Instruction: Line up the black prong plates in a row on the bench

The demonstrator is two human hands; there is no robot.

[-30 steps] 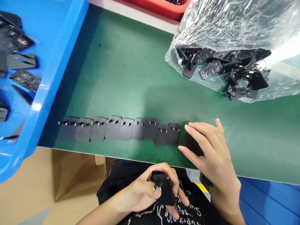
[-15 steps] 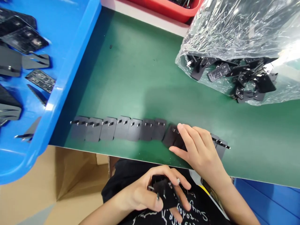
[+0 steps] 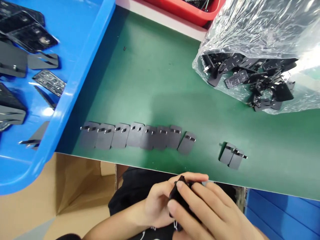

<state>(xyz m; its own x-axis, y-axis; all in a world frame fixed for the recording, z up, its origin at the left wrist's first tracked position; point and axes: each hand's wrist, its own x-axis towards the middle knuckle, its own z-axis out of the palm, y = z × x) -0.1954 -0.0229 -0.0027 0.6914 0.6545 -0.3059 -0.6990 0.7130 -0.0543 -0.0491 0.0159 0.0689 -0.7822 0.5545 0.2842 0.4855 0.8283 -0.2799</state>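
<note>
My left hand is curled around a small stack of black plug plates in front of my body, below the table edge. From the right, my right hand reaches over the same stack, its thumb and fingertips pressed on the plates; the fingers cover most of them. Along the near part of the green table lies a row of black plug plates with metal prongs up, partly overlapping. A single tilted plug plate ends the row. Farther right, a pair of plug plates lies side by side.
A blue tray with larger black plates stands at left. A clear plastic bag spilling black parts lies at upper right, and a red bin sits at the back. Cardboard shows below the table edge.
My right hand has left the table row and come down to the stack in my left hand. Plates that lay under it are gone, leaving a gap before the right-hand pair.
</note>
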